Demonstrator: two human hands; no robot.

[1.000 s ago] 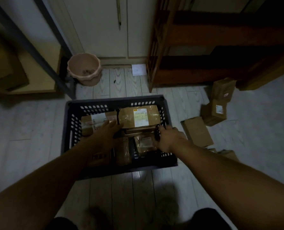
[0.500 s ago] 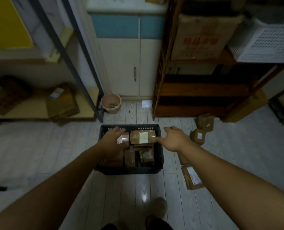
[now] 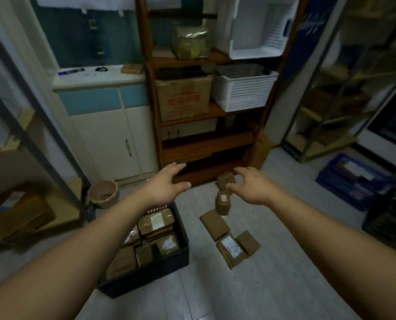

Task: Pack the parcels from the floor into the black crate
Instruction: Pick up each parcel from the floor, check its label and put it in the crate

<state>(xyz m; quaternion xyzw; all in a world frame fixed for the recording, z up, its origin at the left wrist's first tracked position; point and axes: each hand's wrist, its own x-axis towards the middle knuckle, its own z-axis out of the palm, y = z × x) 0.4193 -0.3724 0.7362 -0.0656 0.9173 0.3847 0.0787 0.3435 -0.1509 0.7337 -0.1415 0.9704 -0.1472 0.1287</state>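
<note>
Held left hand (image 3: 167, 185) out empty, fingers spread straight; held right hand (image 3: 253, 187) out empty, fingers loosely curled. Saw black crate (image 3: 146, 279) with packed parcels (image 3: 156, 221) at 7 o'clock; saw loose parcels (image 3: 215, 224) on floor (image 3: 273, 285) at 5 o'clock.

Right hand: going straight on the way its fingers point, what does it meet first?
Likely the small brown parcel at the foot of the wooden shelf; the right hand points at it. Depth is unclear: it may pass above and reach the shelf instead.
</note>
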